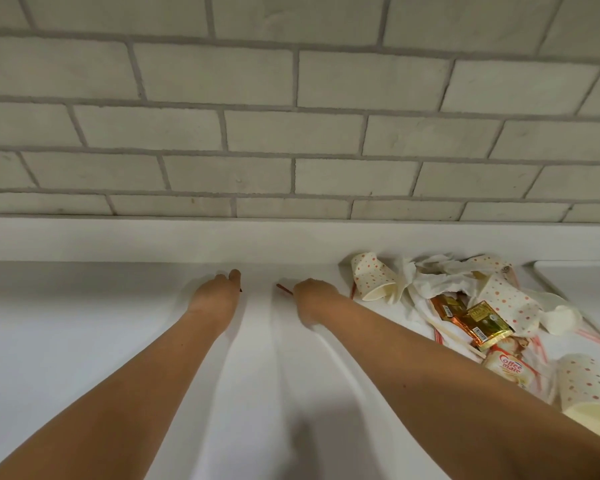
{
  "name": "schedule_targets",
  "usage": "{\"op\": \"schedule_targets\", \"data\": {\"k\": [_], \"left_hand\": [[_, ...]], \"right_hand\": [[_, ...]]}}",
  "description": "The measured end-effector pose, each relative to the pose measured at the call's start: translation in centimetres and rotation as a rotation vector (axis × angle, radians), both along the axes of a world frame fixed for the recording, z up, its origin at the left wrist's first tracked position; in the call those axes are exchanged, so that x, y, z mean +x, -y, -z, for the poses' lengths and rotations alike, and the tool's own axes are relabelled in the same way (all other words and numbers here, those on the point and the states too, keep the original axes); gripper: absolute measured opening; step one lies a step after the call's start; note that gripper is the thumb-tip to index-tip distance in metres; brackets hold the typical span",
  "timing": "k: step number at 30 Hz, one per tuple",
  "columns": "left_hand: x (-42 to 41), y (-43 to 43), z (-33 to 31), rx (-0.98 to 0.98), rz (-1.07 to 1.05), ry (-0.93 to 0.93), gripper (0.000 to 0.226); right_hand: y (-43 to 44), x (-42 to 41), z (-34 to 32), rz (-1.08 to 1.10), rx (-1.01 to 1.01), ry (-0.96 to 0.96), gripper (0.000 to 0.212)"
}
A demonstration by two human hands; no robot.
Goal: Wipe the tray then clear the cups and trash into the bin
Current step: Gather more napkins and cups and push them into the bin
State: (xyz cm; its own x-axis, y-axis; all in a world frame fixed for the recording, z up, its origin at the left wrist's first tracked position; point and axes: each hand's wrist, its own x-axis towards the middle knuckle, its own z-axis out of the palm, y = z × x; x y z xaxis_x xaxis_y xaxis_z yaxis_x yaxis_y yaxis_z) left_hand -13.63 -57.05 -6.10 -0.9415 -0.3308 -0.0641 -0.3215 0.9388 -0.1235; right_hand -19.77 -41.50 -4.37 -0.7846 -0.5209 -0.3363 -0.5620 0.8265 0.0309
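Red stirrer [284,289] juts from the right hand [314,296], fingers pinching it; left hand [215,294] fingers hidden.

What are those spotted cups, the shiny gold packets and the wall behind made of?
The spotted cups look like thin paper: matte, one squashed. The gold packets seem foil or foil-faced plastic: glossy, creased, catching light. The wall looks like pale matte brick or brick-look tile with grey joints; I cannot tell which.

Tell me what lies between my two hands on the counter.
In the head view, a thin red stick pokes out from the right hand toward the left hand; the rest of the gap is bare white counter.
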Motion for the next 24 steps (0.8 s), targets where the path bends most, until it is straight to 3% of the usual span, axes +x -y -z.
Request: {"op": "schedule_targets", "data": {"k": [8,10,13,18,24], "left_hand": [[1.2,-2.5,-1.7,0.146,0.010,-0.137,0.041],[1.2,-4.1,-2.0,0.205,0.018,-0.161,0.042],[1.4,-7.6,-2.6,0.257,0.080,-0.195,0.043],[2.7,-15.2,-4.6,0.323,0.260,-0.307,0.039],[4.8,-23.9,-6.0,0.586,0.450,-0.322,0.051]], "right_hand": [[-2.3,2.4,-0.1,0.098,-0.117,0.074,0.052],[-3.8,2.9,-0.7,0.160,-0.226,0.143,0.045],[-7.2,4.1,-1.3,0.203,-0.455,0.194,0.012],[-14.6,6.3,-2.3,0.356,-0.662,0.273,0.026],[-22.9,9.4,-4.1,0.531,-0.776,0.221,0.020]]}}
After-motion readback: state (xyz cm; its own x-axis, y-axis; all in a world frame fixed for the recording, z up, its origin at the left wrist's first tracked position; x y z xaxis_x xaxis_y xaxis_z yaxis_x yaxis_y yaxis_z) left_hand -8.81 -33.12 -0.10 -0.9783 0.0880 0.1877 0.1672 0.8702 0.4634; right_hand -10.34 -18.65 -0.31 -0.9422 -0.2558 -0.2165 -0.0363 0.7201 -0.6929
